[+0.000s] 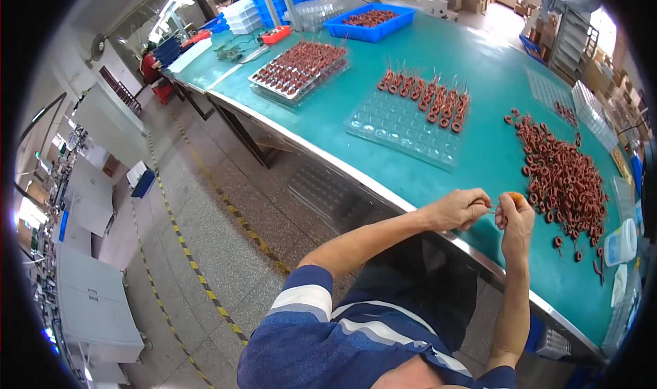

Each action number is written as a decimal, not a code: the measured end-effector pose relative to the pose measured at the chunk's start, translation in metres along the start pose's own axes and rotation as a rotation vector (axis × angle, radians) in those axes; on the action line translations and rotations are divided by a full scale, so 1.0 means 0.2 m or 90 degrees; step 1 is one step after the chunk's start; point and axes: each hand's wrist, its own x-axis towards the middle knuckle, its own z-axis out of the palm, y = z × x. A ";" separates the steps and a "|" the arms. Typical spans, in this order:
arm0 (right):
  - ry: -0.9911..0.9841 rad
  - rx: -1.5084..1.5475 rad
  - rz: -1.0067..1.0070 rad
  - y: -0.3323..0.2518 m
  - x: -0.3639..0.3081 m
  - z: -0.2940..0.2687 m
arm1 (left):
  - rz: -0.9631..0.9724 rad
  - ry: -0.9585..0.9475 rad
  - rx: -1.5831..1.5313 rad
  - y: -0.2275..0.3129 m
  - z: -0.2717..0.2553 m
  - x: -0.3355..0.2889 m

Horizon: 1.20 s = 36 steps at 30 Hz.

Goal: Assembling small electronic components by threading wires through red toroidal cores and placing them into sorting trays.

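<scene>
Over the near edge of the green table, my right hand (514, 223) is closed on a small copper-coloured ring coil (514, 197), which shows at its fingertips. My left hand (457, 209) sits just beside it, its fingers pinched on the thin wire leads (491, 207) between the two hands. To the right of my hands lies a large loose pile of reddish-brown ring coils (564, 173), some with wire leads sticking out. Beyond my left hand rests a clear plastic tray (400, 130), with rows of coils standing in its far part, leads upward.
Stacked trays full of coils (298, 70) stand farther left on the green table (315, 125). At the back is a blue bin (373, 26) of coils. A white tub (621, 242) and clear trays line the right edge. Another person (149, 67) sits far left.
</scene>
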 end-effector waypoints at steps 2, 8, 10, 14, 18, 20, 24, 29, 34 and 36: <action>-0.006 0.058 -0.012 -0.02 -0.02 0.03 | -0.017 -0.001 -0.008 0.04 0.01 -0.02; 0.078 -0.104 -0.135 -0.11 -0.02 0.07 | -0.049 0.056 -0.271 0.02 0.05 0.05; 0.034 -0.150 -0.185 -0.11 0.04 0.12 | -0.055 0.115 -0.266 0.06 0.00 0.02; 0.134 -0.065 -0.111 0.02 0.02 0.01 | -0.077 0.141 -0.252 0.01 0.00 0.06; 0.036 -0.065 0.000 -0.03 -0.05 0.06 | -0.004 0.093 0.165 0.01 0.05 0.09; 0.014 -0.028 0.005 -0.03 -0.04 0.04 | 0.056 0.115 0.301 0.02 0.06 0.09; -0.057 0.081 0.072 -0.04 -0.03 -0.02 | 0.116 0.048 0.316 0.12 0.01 0.06; -0.135 0.137 0.164 -0.06 -0.01 -0.07 | 0.151 -0.114 0.475 0.22 -0.07 0.10; 0.067 -0.328 -0.117 -0.14 -0.07 0.04 | 0.148 -0.032 0.527 0.19 -0.01 0.08; 0.142 -0.424 -0.305 -0.15 -0.12 0.10 | 0.176 0.071 0.486 0.14 0.04 0.07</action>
